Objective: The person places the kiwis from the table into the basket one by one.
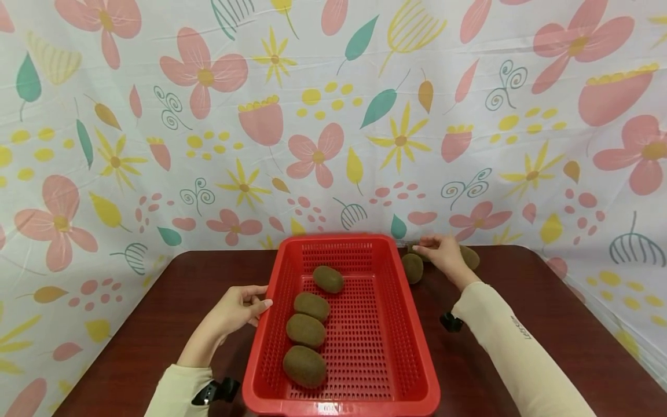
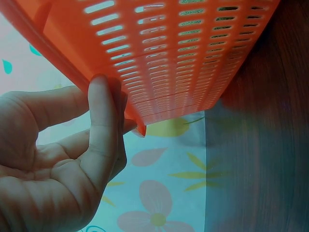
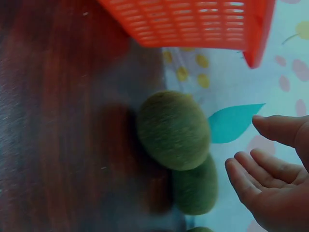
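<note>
A red plastic basket [image 1: 359,341] with slotted walls stands mid-table, and several brown kiwis [image 1: 305,330] lie along its left side. My left hand [image 1: 237,310] holds the basket's left rim between thumb and fingers. In the left wrist view, the fingers of this hand [image 2: 104,130] curl at the rim's underside. Beyond the basket's right wall, my right hand [image 1: 443,255] hovers over loose kiwis [image 1: 413,268], partly hiding them. The right wrist view has the hand [image 3: 273,183] with fingers spread apart and nothing between them, beside a kiwi [image 3: 174,130].
The dark wooden table [image 1: 490,347] ends at the back against a white curtain [image 1: 333,116] printed with flowers and leaves. Another kiwi [image 1: 470,257] lies right of my right hand near the back edge. Black straps [image 1: 216,391] with cameras sit on both wrists.
</note>
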A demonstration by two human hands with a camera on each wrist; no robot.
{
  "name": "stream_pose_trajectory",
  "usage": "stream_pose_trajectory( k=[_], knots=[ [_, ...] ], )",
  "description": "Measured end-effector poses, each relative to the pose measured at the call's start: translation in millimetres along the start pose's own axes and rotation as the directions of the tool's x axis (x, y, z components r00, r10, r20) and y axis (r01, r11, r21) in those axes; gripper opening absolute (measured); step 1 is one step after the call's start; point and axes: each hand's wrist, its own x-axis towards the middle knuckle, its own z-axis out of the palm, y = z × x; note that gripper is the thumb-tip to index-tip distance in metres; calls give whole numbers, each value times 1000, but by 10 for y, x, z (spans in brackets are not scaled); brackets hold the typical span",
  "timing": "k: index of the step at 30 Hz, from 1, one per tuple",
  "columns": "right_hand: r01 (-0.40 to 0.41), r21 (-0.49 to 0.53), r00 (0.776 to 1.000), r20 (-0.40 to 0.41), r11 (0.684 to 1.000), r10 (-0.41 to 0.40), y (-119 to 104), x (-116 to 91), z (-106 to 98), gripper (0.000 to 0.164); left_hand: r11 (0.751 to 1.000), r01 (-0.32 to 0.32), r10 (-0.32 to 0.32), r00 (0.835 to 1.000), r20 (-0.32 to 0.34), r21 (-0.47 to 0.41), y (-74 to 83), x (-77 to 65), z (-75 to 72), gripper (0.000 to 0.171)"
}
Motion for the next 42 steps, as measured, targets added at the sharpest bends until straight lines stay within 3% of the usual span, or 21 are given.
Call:
stream_pose_trajectory(
  k=[7,23,32,42],
  knots=[
    [-75,-49,997,26,996,76,129,-33,102,56,1000,-4,4,1000,4,-7,0,0,-2,47],
    [-136,-143,983,105,980,151,158,-76,185,69,1000,1,-1,1000,-3,-6,-1,11,-5,47],
    [-222,-11,954,206,975,220,149,-106,189,67,1000,12,-12,1000,-1,-4,-7,12,-7,47],
    [-252,37,952,186,967,241,140,-94,133,54,1000,3,-3,1000,9,-8,-8,15,-14,48]
  ],
)
